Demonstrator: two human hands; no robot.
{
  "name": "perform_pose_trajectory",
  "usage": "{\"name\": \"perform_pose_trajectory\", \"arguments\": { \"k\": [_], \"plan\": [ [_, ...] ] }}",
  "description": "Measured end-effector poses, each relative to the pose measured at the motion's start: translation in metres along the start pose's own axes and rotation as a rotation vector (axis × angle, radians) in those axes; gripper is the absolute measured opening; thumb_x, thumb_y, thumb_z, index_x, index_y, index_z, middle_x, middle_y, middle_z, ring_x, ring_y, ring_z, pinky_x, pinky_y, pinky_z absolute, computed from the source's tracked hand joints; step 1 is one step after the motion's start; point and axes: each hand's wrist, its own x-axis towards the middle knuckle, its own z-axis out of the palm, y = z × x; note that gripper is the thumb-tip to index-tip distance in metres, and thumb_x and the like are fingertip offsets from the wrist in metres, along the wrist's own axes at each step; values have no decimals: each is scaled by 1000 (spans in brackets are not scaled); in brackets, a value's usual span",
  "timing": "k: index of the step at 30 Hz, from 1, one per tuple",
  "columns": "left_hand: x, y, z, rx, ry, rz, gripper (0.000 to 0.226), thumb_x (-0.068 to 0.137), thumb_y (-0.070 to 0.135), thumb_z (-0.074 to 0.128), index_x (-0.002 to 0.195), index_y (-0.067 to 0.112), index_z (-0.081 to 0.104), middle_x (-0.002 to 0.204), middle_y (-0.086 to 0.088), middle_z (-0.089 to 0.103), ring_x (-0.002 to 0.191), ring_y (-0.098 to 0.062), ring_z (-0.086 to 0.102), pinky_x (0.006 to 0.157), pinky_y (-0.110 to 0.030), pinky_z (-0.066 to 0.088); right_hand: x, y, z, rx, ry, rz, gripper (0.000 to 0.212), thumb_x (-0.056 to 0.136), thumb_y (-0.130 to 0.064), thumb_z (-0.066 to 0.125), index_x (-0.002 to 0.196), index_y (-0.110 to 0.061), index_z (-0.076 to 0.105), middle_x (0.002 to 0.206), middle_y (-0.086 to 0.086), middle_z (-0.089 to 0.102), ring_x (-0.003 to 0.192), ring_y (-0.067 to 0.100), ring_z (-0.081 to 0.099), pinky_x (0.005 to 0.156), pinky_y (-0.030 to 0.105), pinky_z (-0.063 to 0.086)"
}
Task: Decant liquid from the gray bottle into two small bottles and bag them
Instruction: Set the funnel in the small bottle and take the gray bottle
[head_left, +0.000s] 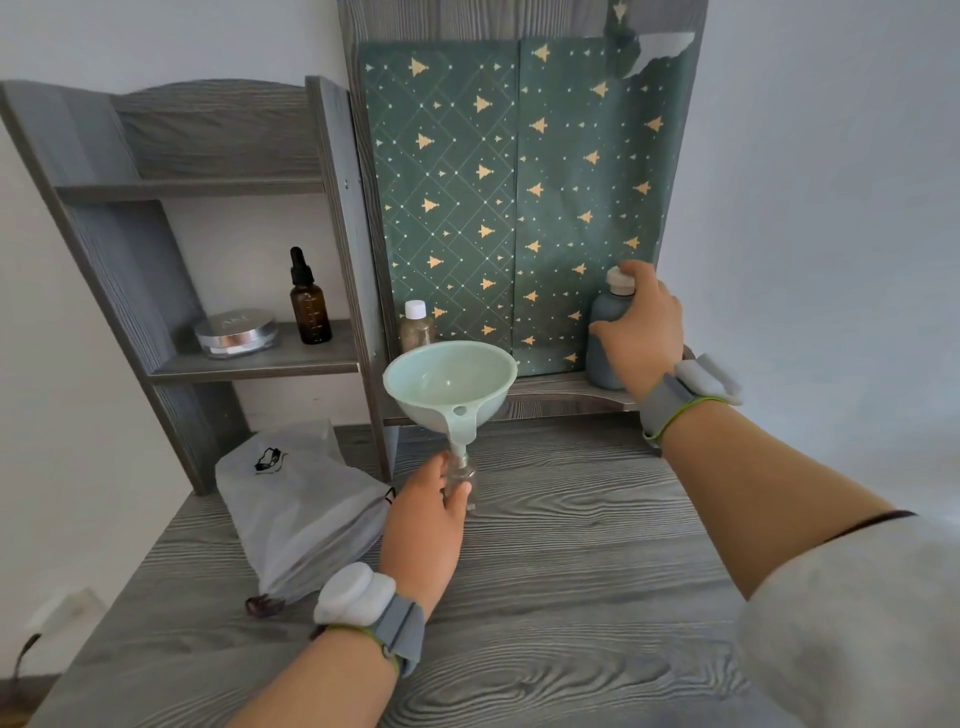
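The gray bottle with a white cap stands upright on the low shelf at the right, and my right hand is wrapped around it. A small clear bottle stands on the wooden table with a pale green funnel seated in its neck; my left hand grips this bottle from the left. A second small clear bottle with a white cap stands on the shelf behind the funnel. A translucent white drawstring bag lies on the table to the left.
A gray wooden shelf unit at the left holds an amber dropper bottle and a round silver compact. Green patterned paper covers the back panel. The wood-grain table stretches toward me.
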Motion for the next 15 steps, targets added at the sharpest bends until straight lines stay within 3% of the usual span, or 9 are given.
{"name": "perform_pose_trajectory", "arguments": {
  "k": [9, 15],
  "plan": [
    [0, 4, -3, 39, -26, -2, 41, 97, 24, 56, 137, 20, 48, 125, 0, 63, 113, -18, 59, 96, -35, 48, -27, -15, -18, 92, -9, -52, 62, 70, -12, 71, 125, -29, 48, 119, 0, 56, 112, 27, 47, 86, 37, 44],
    [2, 3, -2, 61, -35, 0, 41, 98, 23, 54, 138, 17, 49, 125, -2, 63, 113, -18, 59, 96, -35, 48, -59, -24, -31, 180, 0, -67, 63, 68, -17, 75, 122, -36, 47, 111, -10, 49, 109, 23, 47, 88, 32, 41]
  ]
}}
